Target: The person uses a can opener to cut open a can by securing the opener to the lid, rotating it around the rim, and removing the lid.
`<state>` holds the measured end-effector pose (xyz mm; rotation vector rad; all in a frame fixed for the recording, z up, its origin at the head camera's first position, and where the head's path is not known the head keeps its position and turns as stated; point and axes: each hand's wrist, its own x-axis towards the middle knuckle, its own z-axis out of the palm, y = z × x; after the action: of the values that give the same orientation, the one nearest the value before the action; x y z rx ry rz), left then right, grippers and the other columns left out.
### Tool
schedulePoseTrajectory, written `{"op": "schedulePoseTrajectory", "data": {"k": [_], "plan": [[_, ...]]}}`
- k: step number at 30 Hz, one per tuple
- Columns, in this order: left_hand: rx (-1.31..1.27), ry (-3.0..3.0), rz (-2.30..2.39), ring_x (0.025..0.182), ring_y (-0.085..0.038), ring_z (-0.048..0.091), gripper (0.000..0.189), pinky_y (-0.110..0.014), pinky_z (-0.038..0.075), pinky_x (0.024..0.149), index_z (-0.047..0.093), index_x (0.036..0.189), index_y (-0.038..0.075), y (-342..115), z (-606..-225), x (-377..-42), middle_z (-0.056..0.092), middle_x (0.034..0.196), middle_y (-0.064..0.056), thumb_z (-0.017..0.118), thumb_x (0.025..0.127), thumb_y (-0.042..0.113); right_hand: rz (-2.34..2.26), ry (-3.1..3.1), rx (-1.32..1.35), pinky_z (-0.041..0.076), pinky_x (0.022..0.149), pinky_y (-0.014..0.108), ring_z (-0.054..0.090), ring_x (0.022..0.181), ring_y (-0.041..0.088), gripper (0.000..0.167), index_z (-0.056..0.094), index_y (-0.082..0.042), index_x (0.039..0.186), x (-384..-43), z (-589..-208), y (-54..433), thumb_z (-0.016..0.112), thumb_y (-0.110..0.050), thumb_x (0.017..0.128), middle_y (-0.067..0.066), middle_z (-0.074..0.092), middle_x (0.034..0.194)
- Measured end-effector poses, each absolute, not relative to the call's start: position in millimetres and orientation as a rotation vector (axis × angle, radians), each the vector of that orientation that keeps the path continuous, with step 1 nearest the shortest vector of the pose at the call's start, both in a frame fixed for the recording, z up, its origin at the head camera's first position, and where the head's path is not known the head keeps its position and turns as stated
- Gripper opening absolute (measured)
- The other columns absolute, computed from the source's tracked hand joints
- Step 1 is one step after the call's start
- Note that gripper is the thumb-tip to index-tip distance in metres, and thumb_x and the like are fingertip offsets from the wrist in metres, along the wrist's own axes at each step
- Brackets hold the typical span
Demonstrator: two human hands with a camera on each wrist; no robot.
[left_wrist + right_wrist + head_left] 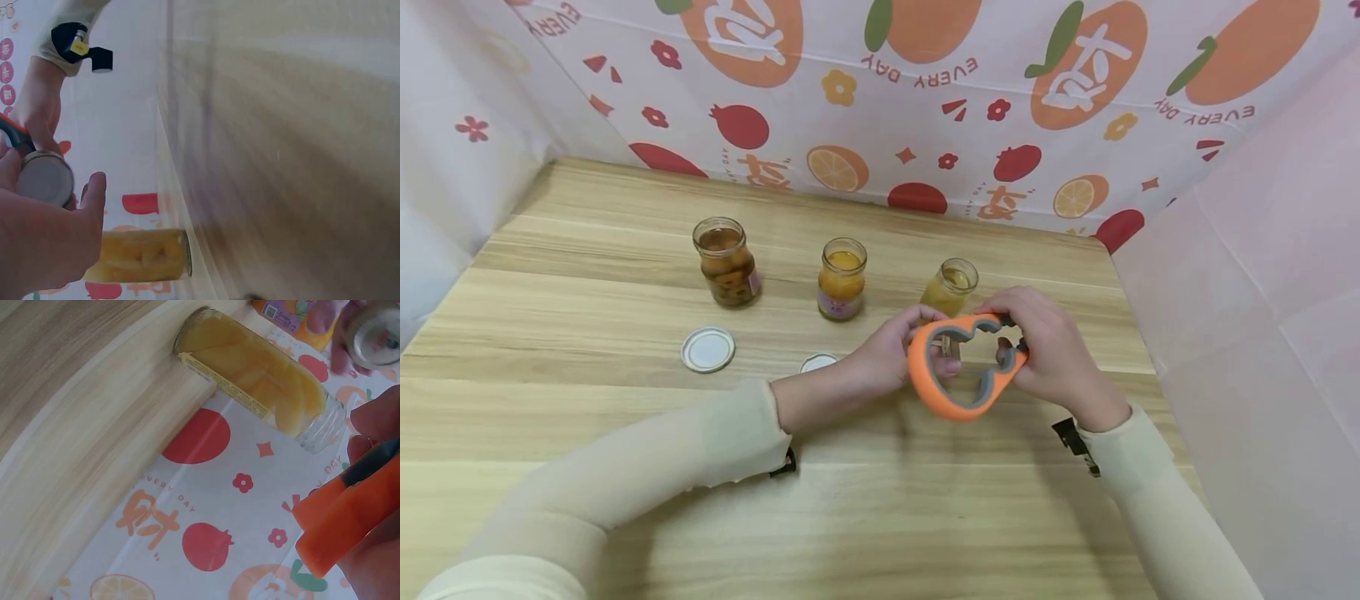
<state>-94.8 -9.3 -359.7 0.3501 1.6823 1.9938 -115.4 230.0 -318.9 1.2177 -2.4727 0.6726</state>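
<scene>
My right hand (1054,350) grips an orange jar opener (921,371) with grey ridged inner edges, held up over the table. My left hand (886,354) is beside the opener's rounded end, holding a round metal lid (47,180) in its fingers. The lid's other face shows in the right wrist view. Just behind both hands an uncapped glass jar of yellow fruit (250,369) stands upright, partly hidden by them in the head view.
An open jar of orange contents (841,283) stands in the middle, and an open jar of brown contents (730,271) farther left. One lid (708,349) lies before the brown jar; another lid (817,362) is partly behind the left forearm. A fruit-printed curtain (880,125) borders the table's back.
</scene>
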Motion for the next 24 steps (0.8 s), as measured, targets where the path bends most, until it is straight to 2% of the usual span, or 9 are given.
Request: {"op": "schedulePoseTrajectory", "data": {"k": [5,8,11,13,15,21,24], "plan": [[0.604,1.771,1.783,0.110,-0.021,0.061,0.051,-0.034,0.049,0.095,0.054,0.132,0.011,-10,-365,-106,0.064,0.120,-0.006,0.078,0.087,0.012,0.681,-2.473,1.192,0.045,0.079,0.028,0.052,0.090,0.013,0.041,0.063,-0.008,0.111,-116,-319,236,0.049,-0.002,0.073,0.002,0.063,0.105],[0.773,1.803,1.634,0.109,-0.021,0.057,0.048,-0.033,0.049,0.092,0.055,0.130,0.009,-9,-367,-113,0.061,0.117,-0.006,0.076,0.087,0.009,0.679,-2.473,1.177,0.044,0.078,0.028,0.052,0.089,0.013,0.041,0.063,-0.008,0.110,-116,-319,239,0.049,-0.002,0.073,0.002,0.062,0.102],[0.907,1.906,1.482,0.107,-0.017,0.057,0.045,-0.031,0.050,0.090,0.057,0.128,0.012,-8,-368,-119,0.061,0.118,-0.003,0.073,0.086,0.006,0.676,-2.478,1.159,0.044,0.079,0.027,0.052,0.088,0.013,0.041,0.063,-0.008,0.110,-116,-320,242,0.048,-0.002,0.072,0.001,0.062,0.102],[0.956,1.996,1.385,0.107,-0.014,0.058,0.041,-0.030,0.049,0.090,0.058,0.125,0.013,-7,-367,-121,0.062,0.121,0.000,0.072,0.087,0.007,0.677,-2.475,1.151,0.045,0.078,0.027,0.052,0.088,0.012,0.042,0.063,-0.008,0.110,-116,-322,243,0.048,-0.001,0.072,0.001,0.062,0.101],[0.992,2.063,1.314,0.108,-0.011,0.058,0.044,-0.029,0.049,0.091,0.057,0.131,0.017,-7,-366,-124,0.063,0.122,0.002,0.072,0.090,0.013,0.678,-2.466,1.154,0.045,0.079,0.027,0.053,0.089,0.013,0.041,0.064,-0.007,0.110,-116,-324,244,0.049,0.000,0.072,0.001,0.063,0.101],[1.088,2.121,1.215,0.107,-0.013,0.059,0.052,-0.028,0.049,0.092,0.051,0.141,0.023,-5,-367,-129,0.064,0.117,0.001,0.071,0.093,0.027,0.687,-2.454,1.157,0.047,0.079,0.027,0.055,0.090,0.013,0.039,0.064,-0.007,0.110,-115,-326,245,0.051,0.000,0.074,0.001,0.064,0.103],[1.119,2.219,1.081,0.105,-0.014,0.061,0.048,-0.031,0.050,0.089,0.056,0.136,0.025,-4,-368,-130,0.066,0.115,0.003,0.073,0.091,0.026,0.683,-2.466,1.148,0.048,0.079,0.028,0.055,0.090,0.013,0.039,0.064,-0.007,0.110,-116,-326,245,0.051,0.001,0.075,0.001,0.064,0.103]]}}
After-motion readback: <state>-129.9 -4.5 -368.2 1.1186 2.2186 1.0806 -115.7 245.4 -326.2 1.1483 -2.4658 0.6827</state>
